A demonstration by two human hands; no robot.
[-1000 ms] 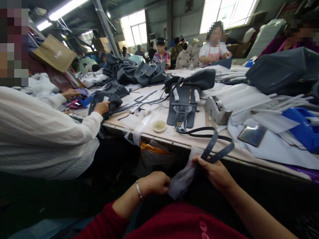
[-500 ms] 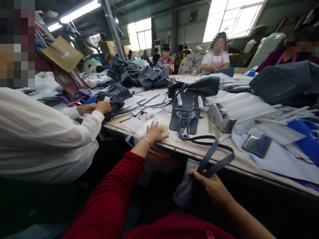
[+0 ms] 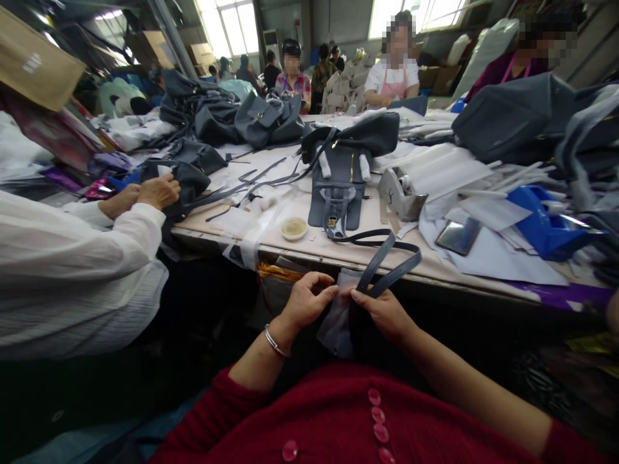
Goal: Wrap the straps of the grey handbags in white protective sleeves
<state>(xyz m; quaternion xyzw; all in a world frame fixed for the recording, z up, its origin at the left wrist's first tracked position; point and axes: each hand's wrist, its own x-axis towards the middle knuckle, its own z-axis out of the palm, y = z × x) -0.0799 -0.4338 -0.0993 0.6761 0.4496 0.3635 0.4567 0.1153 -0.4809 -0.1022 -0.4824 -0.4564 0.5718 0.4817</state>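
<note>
Strap (image 3: 396, 274) clamped in the right hand (image 3: 384, 314), its loop rising past the fingers onto the desk (image 3: 314, 247), toward the grey bag (image 3: 342, 171). Translucent wrap (image 3: 337, 328) hangs between the hands. Left hand (image 3: 307, 301) just beside it, thumb and forefinger nearly meeting; can't tell if pinching. Bowl (image 3: 294, 229) near desk edge. Windowed workshop, co-workers around. Strap's lower end hidden; under-desk too dark.
</note>
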